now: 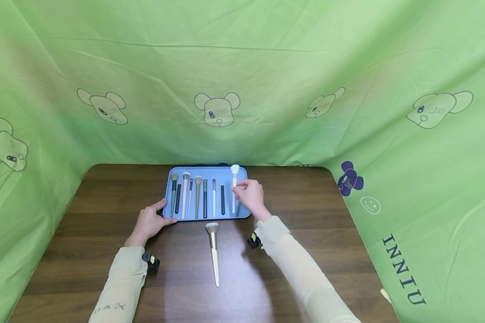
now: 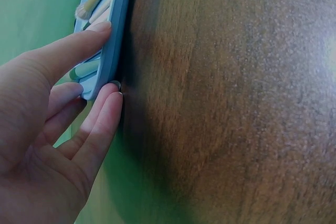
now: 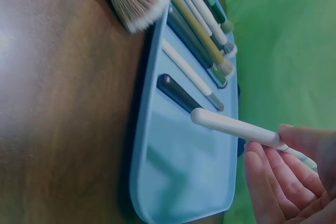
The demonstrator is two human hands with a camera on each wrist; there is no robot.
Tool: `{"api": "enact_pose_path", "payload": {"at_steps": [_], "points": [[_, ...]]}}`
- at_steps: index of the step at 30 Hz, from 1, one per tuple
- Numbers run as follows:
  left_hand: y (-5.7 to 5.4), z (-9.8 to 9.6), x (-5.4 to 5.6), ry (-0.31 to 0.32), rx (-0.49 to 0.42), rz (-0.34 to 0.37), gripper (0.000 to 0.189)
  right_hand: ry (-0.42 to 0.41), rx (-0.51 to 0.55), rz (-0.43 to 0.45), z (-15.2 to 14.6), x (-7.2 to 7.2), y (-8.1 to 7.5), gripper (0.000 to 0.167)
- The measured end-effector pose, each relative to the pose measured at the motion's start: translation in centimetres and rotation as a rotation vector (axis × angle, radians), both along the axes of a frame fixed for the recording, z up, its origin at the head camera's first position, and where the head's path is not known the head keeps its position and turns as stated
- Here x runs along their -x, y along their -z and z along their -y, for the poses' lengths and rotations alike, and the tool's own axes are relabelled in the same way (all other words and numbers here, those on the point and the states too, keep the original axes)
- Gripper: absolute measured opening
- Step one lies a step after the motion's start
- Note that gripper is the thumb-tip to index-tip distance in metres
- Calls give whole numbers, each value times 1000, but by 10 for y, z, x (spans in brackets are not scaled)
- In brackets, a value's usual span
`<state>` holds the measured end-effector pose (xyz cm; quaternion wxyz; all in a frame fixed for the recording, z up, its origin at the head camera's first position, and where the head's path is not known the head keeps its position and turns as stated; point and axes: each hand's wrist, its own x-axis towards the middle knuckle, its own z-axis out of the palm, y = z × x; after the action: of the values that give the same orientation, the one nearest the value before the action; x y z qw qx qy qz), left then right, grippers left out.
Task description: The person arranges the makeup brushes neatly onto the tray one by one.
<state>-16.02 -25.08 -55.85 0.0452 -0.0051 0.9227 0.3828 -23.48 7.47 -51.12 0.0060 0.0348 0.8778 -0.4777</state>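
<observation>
My right hand (image 1: 251, 197) pinches a white makeup brush (image 1: 234, 176) between thumb and fingers over the right end of a blue tray (image 1: 216, 173). Its bristles point to the far side, and in the right wrist view the rounded handle end (image 3: 205, 117) angles over the tray floor. At the near left corner of the tray, my left hand (image 1: 148, 220) holds the rim, thumb on the front edge and fingers around the corner. Several makeup brushes lie side by side in the tray, among them a green brush (image 1: 173, 193) and a black-handled brush (image 1: 222, 199).
A larger brush (image 1: 214, 258) with a pale handle and a metallic collar lies on the brown wooden table (image 1: 307, 215) in front of the tray. A green cloth (image 1: 266, 54) with bear prints surrounds the back and sides of the table.
</observation>
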Motion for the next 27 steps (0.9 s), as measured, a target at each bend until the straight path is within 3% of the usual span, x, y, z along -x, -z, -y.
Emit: {"api": "enact_pose_path", "payload": {"at_steps": [9,14,27], "points": [[0,-1,0,0,3,-7,82,-3,-50,73,4,18,2,18],[-1,-1,0,-2,3,-1,83,-5,-136,106,9,25,6,14],[0,0,2,-3,-1,24,83,-35,-223,201,13,21,17,13]]}}
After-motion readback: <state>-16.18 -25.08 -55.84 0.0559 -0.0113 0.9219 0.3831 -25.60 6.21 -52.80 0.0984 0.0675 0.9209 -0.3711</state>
